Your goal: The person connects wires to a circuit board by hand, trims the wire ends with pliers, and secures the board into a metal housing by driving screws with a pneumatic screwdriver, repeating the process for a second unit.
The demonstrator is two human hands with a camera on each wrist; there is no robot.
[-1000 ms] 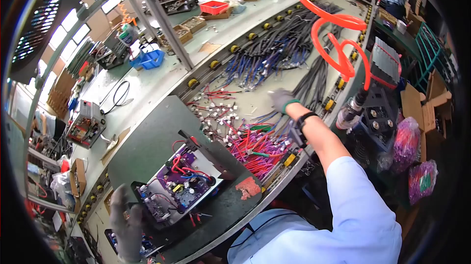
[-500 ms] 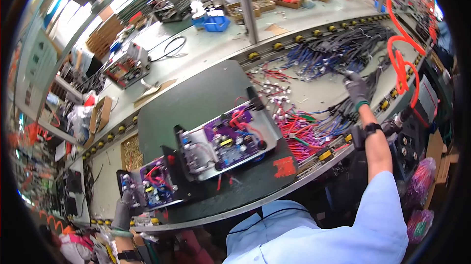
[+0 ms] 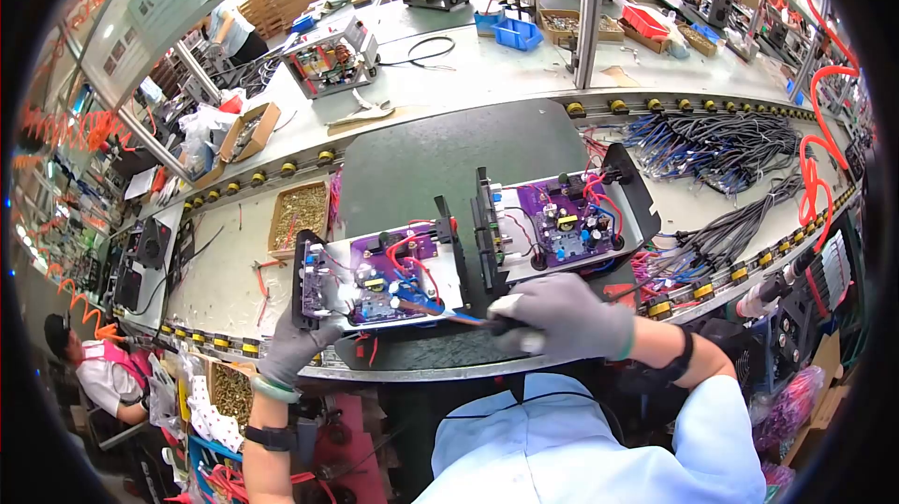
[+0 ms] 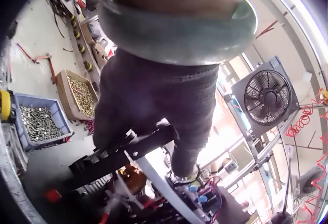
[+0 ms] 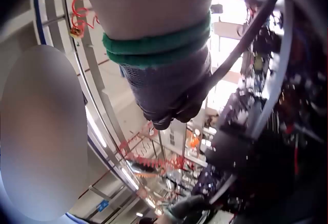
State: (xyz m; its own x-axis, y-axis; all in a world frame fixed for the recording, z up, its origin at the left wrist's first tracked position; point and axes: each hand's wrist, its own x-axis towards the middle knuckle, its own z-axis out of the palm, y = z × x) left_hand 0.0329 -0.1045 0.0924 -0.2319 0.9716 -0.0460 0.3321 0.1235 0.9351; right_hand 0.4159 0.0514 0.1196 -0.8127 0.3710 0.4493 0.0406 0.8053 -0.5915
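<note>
My gloved right hand (image 3: 567,318) pinches a dark cable (image 5: 238,47), its brown and blue wire ends (image 3: 459,318) pointing left over the nearer left metal chassis. This open chassis (image 3: 448,270) carries a purple circuit board (image 3: 375,265) with red and blue wires. At its lower left corner, my gloved left hand (image 3: 298,347) grips the black end panel (image 4: 154,142), fingers on one side and thumb on the other in the left wrist view. Right beside it stands a second open chassis (image 3: 641,223) with a similar purple board.
Both chassis stand on a dark green board (image 3: 449,143) over the roller line. Black cables (image 3: 730,143) lie in bundles to the right. A box of small brass parts (image 3: 298,218) is at left. An orange coiled hose (image 3: 815,185) hangs at right.
My right hand has come from the cable bundles back to the left chassis, bringing a cable. My left hand has settled on that chassis's end panel. The view has swung left.
</note>
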